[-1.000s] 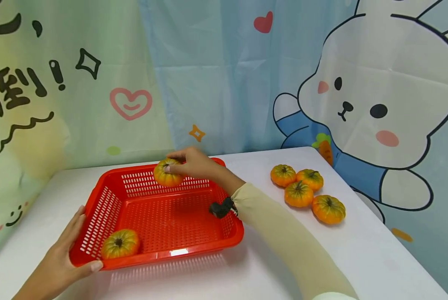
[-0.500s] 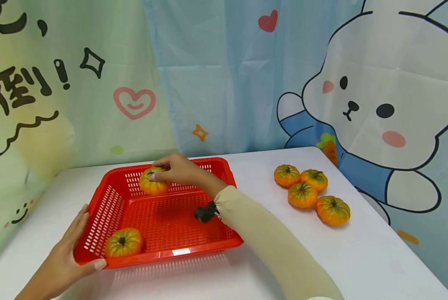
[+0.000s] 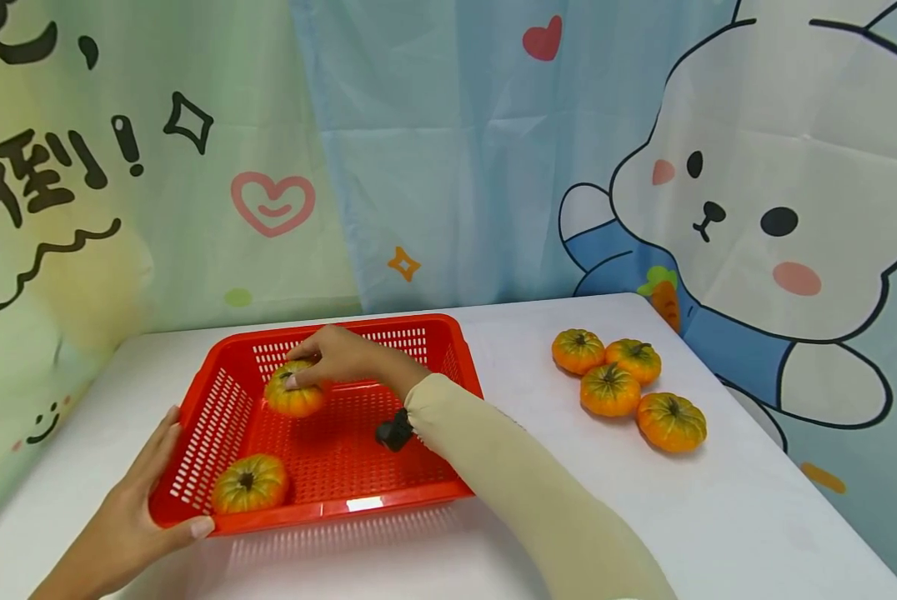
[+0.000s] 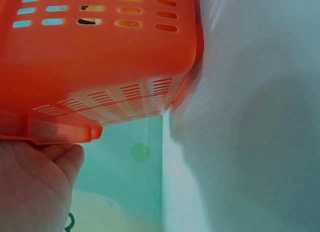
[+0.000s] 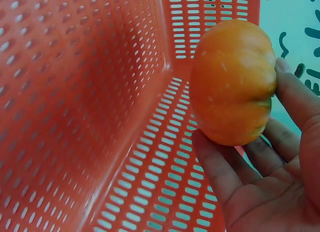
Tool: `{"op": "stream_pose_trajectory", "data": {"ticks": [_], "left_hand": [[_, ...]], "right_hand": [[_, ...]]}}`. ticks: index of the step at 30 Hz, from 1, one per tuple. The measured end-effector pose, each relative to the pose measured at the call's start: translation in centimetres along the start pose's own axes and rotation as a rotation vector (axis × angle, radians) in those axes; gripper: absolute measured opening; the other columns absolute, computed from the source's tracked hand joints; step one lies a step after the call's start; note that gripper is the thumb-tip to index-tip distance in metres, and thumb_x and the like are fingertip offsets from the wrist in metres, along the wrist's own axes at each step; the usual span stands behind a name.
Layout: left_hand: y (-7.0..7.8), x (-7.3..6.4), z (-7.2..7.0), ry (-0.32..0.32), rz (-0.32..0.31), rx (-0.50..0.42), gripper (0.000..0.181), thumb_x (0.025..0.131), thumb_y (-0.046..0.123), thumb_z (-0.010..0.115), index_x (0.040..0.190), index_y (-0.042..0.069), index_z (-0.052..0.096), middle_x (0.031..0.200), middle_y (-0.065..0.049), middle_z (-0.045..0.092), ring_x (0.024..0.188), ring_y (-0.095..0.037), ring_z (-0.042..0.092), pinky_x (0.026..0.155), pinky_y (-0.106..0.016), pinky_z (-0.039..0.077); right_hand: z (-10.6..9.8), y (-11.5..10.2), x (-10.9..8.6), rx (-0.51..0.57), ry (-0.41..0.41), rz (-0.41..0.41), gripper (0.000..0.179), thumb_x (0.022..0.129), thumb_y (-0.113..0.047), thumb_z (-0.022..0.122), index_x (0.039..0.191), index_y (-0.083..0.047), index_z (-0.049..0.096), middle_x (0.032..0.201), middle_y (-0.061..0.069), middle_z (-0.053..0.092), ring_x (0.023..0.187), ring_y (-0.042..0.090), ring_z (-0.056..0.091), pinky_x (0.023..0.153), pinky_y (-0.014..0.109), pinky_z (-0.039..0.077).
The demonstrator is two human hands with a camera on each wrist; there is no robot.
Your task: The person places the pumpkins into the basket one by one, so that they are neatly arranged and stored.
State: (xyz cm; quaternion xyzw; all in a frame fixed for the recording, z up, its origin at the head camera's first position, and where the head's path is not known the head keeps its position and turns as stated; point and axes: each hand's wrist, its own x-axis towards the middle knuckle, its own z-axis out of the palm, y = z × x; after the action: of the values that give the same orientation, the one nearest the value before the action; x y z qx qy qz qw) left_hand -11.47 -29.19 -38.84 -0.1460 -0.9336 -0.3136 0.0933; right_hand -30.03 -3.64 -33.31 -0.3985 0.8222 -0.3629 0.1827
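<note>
A small orange pumpkin [image 3: 293, 398] is in my right hand [image 3: 343, 357], inside the red plastic basket [image 3: 313, 515] near its back left part. Fingers and thumb grip it from above; in the right wrist view the pumpkin [image 5: 230, 84] shows its smooth side, close over the slotted wall and floor. My left hand [image 3: 129, 504] holds the basket's front left corner, thumb on the rim and fingers along the left side. The left wrist view shows those fingertips [image 4: 70, 159] at the rim. Another pumpkin [image 3: 250, 485] sits in the basket's front left corner.
Several more pumpkins [image 3: 609, 390] stand grouped on the white table [image 3: 523, 517], right of the basket. A printed curtain [image 3: 433, 167] hangs behind the table. A small black device [image 3: 394, 431] is strapped at my right wrist.
My right hand has carried the pumpkin leftward and down, from over the basket's back rim into the basket. My left hand keeps its hold on the corner.
</note>
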Motion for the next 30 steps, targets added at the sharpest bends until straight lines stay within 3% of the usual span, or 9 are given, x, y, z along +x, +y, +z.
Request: {"op": "stream_pose_trajectory", "data": {"ticks": [8,17,24,30], "left_hand": [[0.0,-0.1,0.0,0.03,0.063,-0.026,0.115,0.07,0.02,0.085,0.156,0.007,0.01,0.162,0.009,0.001,0.135,0.012,0.005,0.091,0.0,0.015],[0.0,-0.1,0.0,0.028,0.066,-0.034,0.114,0.07,0.02,0.085,0.156,0.005,0.011,0.162,0.009,0.002,0.136,0.011,0.006,0.092,0.0,0.015],[0.1,-0.2,0.1,0.05,0.11,-0.052,0.115,0.067,0.019,0.086,0.155,0.004,0.013,0.162,0.006,0.004,0.138,0.008,0.007,0.095,-0.001,0.014],[0.0,-0.1,0.1,0.049,0.098,-0.044,0.115,0.068,0.019,0.086,0.156,0.005,0.013,0.162,0.007,0.004,0.137,0.009,0.006,0.094,-0.001,0.014]], "right_hand": [[1.3,-0.1,1.5,0.027,-0.012,0.021,0.048,0.09,-0.024,0.07,0.132,-0.001,0.06,0.12,0.004,0.066,0.098,0.005,0.058,0.078,0.014,0.046],[2.0,-0.2,2.6,0.009,0.022,0.087,0.049,0.091,-0.027,0.069,0.133,-0.004,0.06,0.124,0.003,0.064,0.104,0.007,0.059,0.078,0.013,0.045],[2.7,-0.4,3.1,-0.025,0.002,0.071,0.042,0.091,-0.027,0.07,0.127,-0.006,0.065,0.115,0.0,0.068,0.097,0.006,0.059,0.076,0.014,0.045],[3.3,-0.5,3.5,-0.049,-0.006,0.104,0.046,0.089,-0.027,0.071,0.13,-0.006,0.063,0.123,0.0,0.065,0.104,0.006,0.058,0.079,0.013,0.043]]}}
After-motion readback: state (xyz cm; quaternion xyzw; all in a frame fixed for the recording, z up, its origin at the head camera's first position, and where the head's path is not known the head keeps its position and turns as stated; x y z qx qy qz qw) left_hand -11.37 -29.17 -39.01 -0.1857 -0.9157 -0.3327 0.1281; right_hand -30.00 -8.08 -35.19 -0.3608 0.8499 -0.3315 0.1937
